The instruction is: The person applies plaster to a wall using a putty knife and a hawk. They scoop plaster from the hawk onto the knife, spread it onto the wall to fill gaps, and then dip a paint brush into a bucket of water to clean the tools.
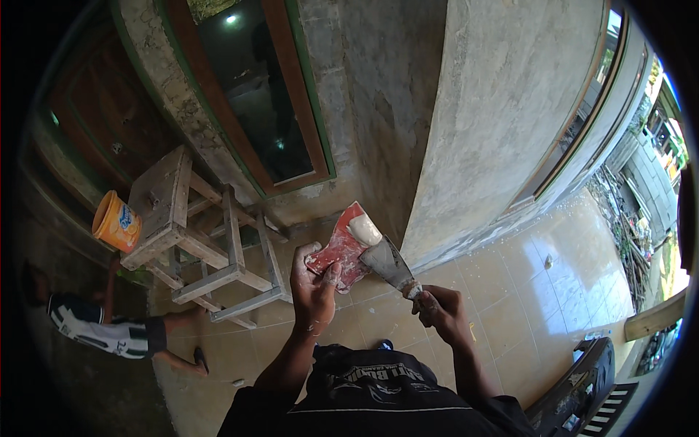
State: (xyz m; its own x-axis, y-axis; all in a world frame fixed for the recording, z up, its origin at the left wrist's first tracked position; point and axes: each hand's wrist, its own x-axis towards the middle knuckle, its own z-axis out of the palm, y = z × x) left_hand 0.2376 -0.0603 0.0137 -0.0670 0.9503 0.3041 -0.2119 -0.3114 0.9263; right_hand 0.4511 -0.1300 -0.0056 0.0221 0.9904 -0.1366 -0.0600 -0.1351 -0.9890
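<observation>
My left hand (314, 291) grips a red, plaster-smeared flat spreader (339, 255) by its lower side. A lump of white putty (365, 230) sits near its upper right edge. My right hand (441, 315) is closed round the handle of a putty knife (388, 264), whose grey metal blade reaches up and left to the spreader, beside the putty. The blade seems to touch the spreader's right side. White smears mark both tools and my left fingers.
A wooden step stand (169, 191) is at the left, with an orange bucket (119, 223) at its edge. Another person (109, 320) is beyond it. Ahead are a bare plastered wall corner (437, 131) and a window (255, 87). A dark bench (575, 386) stands lower right on tiled floor (502, 306).
</observation>
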